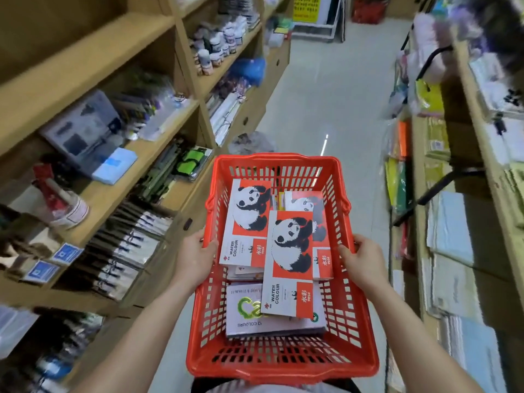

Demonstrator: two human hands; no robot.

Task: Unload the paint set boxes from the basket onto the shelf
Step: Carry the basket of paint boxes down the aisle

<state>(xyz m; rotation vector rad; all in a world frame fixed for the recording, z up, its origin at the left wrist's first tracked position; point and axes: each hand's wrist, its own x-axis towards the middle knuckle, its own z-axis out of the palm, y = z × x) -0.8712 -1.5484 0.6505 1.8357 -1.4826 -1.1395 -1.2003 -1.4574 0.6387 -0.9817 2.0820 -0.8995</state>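
Note:
A red plastic basket (272, 163) is held in front of me over the aisle floor. My left hand (194, 258) grips its left rim and my right hand (364, 260) grips its right rim. Inside lie several paint set boxes. A red and white panda "Water Colour" box (290, 265) lies on top in the middle. Another panda box (248, 222) lies to its left, and a third (312, 204) is partly hidden behind. A white "12 colours" box (249, 310) lies underneath near me. Wooden shelves (93, 202) run along my left.
The left shelves hold brushes (127, 245), jars (215, 49), a blue pack (114, 165) and a grey case (82, 131). Shelves on the right (419, 194) carry stacked paper and coloured sheets. The pale tiled aisle floor (331, 95) runs ahead to a yellow sign.

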